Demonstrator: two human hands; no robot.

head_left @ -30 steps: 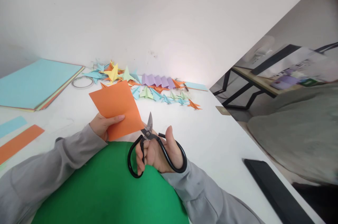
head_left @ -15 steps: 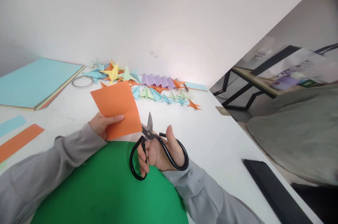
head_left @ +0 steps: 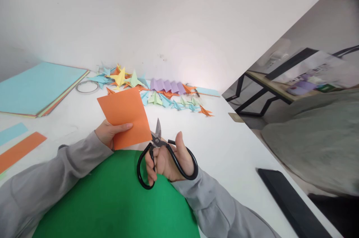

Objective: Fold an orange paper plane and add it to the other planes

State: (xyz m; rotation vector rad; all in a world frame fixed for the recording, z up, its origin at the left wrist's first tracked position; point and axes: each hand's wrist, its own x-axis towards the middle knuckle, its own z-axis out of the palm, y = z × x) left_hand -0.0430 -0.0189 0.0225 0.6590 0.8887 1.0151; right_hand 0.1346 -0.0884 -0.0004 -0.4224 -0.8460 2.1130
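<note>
My left hand (head_left: 113, 132) pinches a sheet of orange paper (head_left: 126, 113) along its lower left part, thumb on the near face. The sheet is held up, tilted, above the table. Through the black loop handles of a pair of scissors (head_left: 158, 142) go the fingers and thumb of my right hand (head_left: 168, 161). The scissor blades are spread apart; one points up, and the other reaches behind the sheet's lower right corner, its tip hidden. Whether that blade touches the paper I cannot tell.
Several folded paper shapes (head_left: 154, 98) lie along the wall, with a pleated purple paper (head_left: 167, 86). Stacked coloured sheets (head_left: 42, 88), a wire ring (head_left: 87, 86) and an orange strip (head_left: 21, 152) are left. A black flat object (head_left: 291, 200) lies right.
My right hand and the scissors have shifted very slightly left and up. The orange paper in my left hand has barely moved; both holds are the same.
</note>
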